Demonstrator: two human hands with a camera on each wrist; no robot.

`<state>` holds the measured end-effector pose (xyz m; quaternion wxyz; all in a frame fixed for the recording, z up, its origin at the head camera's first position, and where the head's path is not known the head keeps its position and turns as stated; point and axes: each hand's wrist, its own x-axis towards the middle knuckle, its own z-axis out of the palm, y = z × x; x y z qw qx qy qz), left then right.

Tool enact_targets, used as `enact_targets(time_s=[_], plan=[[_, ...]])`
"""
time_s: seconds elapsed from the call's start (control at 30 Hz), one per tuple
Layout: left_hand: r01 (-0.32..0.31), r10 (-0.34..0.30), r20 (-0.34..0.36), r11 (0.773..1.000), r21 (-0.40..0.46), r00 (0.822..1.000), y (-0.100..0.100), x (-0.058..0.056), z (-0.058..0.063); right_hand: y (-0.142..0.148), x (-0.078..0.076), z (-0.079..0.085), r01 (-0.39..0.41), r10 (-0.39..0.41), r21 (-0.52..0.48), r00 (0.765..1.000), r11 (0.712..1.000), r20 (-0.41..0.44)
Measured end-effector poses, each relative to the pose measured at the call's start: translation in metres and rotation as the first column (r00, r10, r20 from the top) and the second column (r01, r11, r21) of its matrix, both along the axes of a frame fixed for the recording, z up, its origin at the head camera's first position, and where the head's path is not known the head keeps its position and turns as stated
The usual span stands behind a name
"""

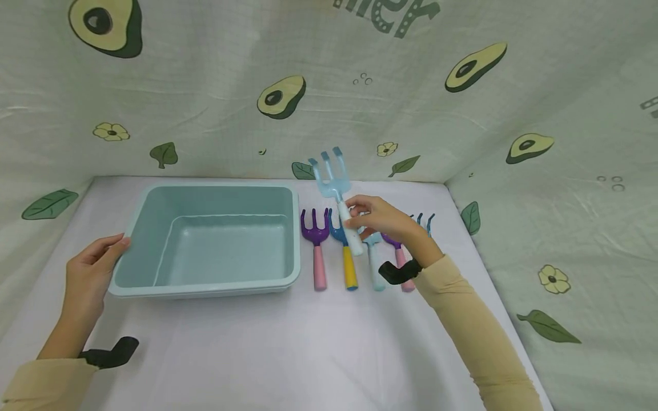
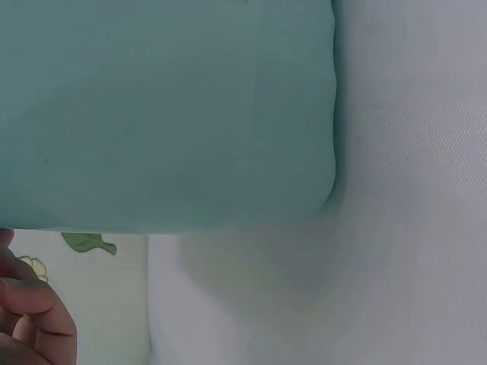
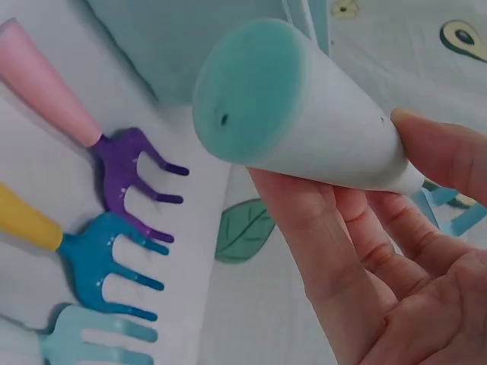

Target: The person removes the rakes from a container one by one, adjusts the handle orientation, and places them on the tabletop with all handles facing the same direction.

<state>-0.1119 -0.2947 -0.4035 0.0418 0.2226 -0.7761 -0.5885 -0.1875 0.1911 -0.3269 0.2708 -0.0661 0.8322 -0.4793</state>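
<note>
My right hand [image 1: 377, 217] pinches the white handle of a light-blue hand fork [image 1: 334, 185], raised above the table with its tines pointing away. In the right wrist view the thumb and fingers [image 3: 304, 228] are around the handle, whose teal end cap [image 3: 247, 91] faces the camera. My left hand [image 1: 95, 268] grips the left rim of a pale teal plastic basin [image 1: 205, 291]; the basin's inside shows no objects. Below the held fork lie a purple fork with a pink handle [image 1: 320, 268], a blue fork with a yellow handle [image 1: 350, 268] and a light-blue fork [image 1: 377, 268].
Partly under the right wrist lie another purple fork with a pink handle [image 1: 402, 260] and blue tines [image 1: 429, 222] of a further fork. A white cloth covers the table [image 1: 257, 354]. Avocado-print fabric [image 1: 205, 114] hangs behind and at the sides.
</note>
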Motion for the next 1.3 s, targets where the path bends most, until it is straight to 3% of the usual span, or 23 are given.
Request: enact_targets(time_s=[0.43,0.7,0.97,1.3], plan=[[-0.012,0.012,0.019,1.000,-0.009,1.000,0.002,-0.002,0.002,0.098,0.016,-0.034,0.222,-0.222,0.003,0.975,0.975,0.014],[-0.006,0.007,0.034,1.000,-0.016,0.999,0.001,-0.003,0.002,0.144,0.024,-0.054,0.323,-0.325,0.103,0.946,0.941,0.011],[-0.005,0.006,0.040,1.000,-0.031,0.999,0.001,-0.004,0.002,0.173,0.033,-0.074,0.376,-0.391,0.213,0.920,0.902,0.032],[-0.002,0.004,0.045,1.000,-0.030,0.999,0.001,-0.003,0.001,0.197,0.041,-0.089,0.401,-0.435,0.256,0.895,0.880,0.094]])
